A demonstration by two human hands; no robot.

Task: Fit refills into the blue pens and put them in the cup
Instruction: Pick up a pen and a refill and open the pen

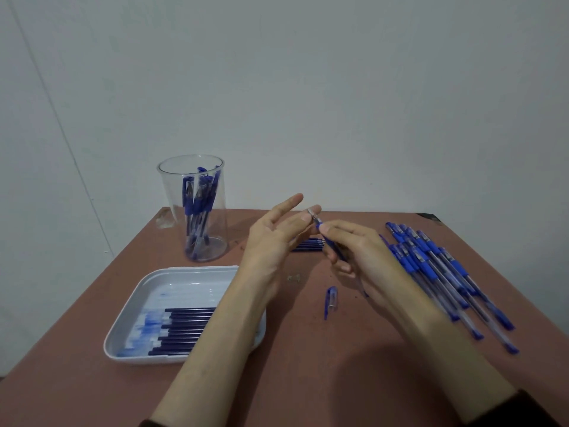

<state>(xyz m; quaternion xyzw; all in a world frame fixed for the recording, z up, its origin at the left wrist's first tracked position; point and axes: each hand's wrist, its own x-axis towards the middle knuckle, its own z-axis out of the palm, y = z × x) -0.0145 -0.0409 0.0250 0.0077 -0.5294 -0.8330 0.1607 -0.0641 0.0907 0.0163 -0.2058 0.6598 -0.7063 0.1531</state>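
My right hand (358,251) grips a blue pen (329,240) above the middle of the table, its metal tip pointing up and left. My left hand (274,238) pinches that tip (311,212) between thumb and a finger while its other fingers stretch out straight. A clear cup (197,211) stands at the back left and holds several blue pens. A loose blue pen cap (330,300) lies on the table below my hands. The white tray (135,318) at the front left holds several dark refills (184,331).
A pile of several blue pens (437,266) lies on the right side of the brown table (308,380). A few more refills (308,245) lie behind my hands. Small clear bits (294,278) lie near the middle. A pale wall stands behind the table.
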